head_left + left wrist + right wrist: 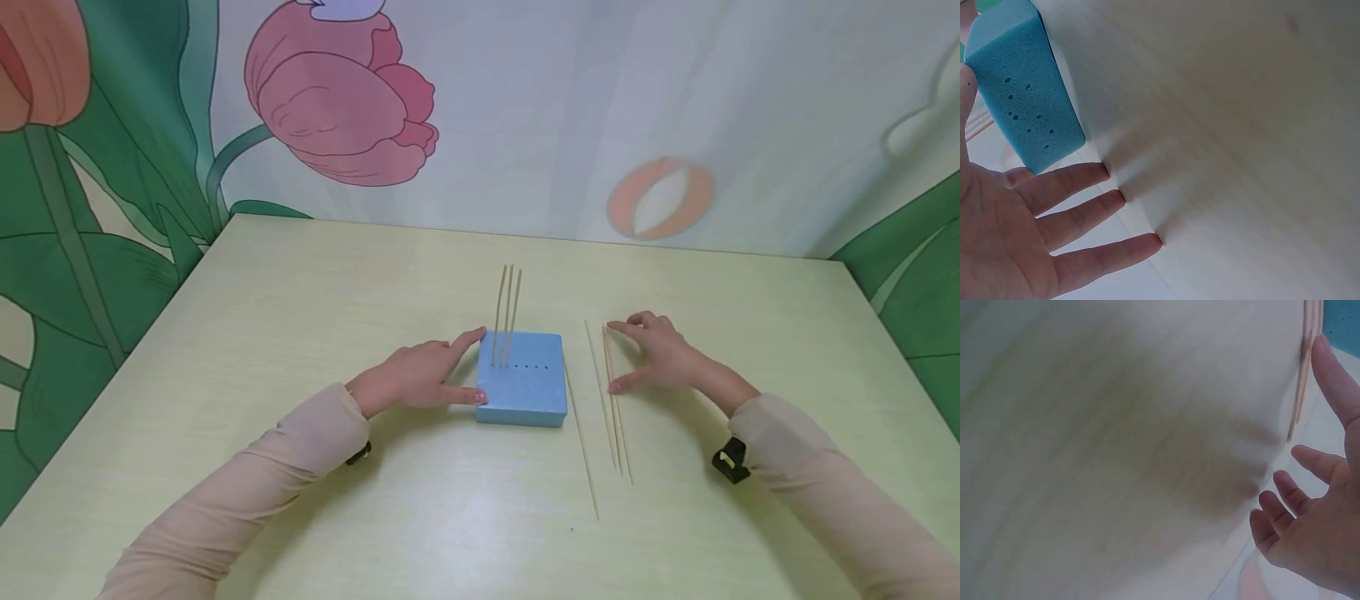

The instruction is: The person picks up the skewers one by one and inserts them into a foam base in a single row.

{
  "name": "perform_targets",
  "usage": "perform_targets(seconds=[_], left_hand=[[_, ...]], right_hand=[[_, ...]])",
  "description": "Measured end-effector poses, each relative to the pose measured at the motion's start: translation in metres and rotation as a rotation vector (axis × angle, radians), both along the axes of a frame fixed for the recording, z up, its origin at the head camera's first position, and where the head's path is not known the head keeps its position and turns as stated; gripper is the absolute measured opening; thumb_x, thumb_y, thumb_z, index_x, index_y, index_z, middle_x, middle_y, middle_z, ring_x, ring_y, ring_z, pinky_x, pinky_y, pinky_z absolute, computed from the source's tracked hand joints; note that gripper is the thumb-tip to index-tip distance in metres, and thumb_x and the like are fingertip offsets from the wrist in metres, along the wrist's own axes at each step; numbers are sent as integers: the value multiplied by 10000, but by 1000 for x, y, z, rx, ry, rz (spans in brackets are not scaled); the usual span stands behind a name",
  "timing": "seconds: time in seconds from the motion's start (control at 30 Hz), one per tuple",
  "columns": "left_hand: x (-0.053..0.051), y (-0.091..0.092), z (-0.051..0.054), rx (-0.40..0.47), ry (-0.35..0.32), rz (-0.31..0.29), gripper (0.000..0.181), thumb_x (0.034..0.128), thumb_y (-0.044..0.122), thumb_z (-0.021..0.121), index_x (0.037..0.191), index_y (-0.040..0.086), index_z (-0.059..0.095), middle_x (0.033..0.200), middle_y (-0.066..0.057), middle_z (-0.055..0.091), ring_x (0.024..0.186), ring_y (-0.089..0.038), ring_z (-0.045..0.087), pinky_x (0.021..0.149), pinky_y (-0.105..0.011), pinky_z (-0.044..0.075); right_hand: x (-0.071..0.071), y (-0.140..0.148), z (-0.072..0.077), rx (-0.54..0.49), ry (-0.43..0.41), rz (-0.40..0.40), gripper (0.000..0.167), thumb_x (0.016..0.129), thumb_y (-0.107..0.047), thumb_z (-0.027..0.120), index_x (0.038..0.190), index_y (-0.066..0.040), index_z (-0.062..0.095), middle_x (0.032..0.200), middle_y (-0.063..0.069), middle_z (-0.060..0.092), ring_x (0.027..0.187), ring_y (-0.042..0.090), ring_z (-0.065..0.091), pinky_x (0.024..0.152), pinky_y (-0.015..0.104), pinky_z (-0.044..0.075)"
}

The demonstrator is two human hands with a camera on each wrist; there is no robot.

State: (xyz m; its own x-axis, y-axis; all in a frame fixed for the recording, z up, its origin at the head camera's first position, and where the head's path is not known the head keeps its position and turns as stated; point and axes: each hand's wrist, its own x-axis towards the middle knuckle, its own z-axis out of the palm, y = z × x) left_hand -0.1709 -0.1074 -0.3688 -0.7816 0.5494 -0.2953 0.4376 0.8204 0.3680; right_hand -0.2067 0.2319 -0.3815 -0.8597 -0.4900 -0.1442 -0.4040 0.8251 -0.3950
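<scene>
Blue block (525,392) sits between the left hand (420,375) and the right hand (663,354), three upright sticks (506,315) leaning slightly in the left end of its row of holes. The left hand, spread wide, touches its left side with thumb and index finger; the right hand, apart from it, has thumb and index wide open beside several loose sticks (617,433), contact hard to tell. Everything lies on a pale table (450,517) before a flower-patterned backdrop (337,108)

Light-blue block (528,390), tan sticks (582,437), pale-yellow table (465,500), pink-and-green floral backdrop (525,108), beige sleeves (247,487)
</scene>
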Motion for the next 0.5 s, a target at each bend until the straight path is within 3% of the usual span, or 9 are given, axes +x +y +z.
perform_targets(seconds=[0.5], left_hand=[[-1, 1, 0, -7, 3, -3, 903, 809, 608, 537, 1473, 213, 71, 1022, -69, 606, 994, -237, 567, 690, -408, 465]], right_hand=[[-2, 0, -4, 20, -16, 22, 901, 674, -411, 783, 1367, -12, 367, 1270, 245, 316, 1098, 424, 271, 828, 579, 282]])
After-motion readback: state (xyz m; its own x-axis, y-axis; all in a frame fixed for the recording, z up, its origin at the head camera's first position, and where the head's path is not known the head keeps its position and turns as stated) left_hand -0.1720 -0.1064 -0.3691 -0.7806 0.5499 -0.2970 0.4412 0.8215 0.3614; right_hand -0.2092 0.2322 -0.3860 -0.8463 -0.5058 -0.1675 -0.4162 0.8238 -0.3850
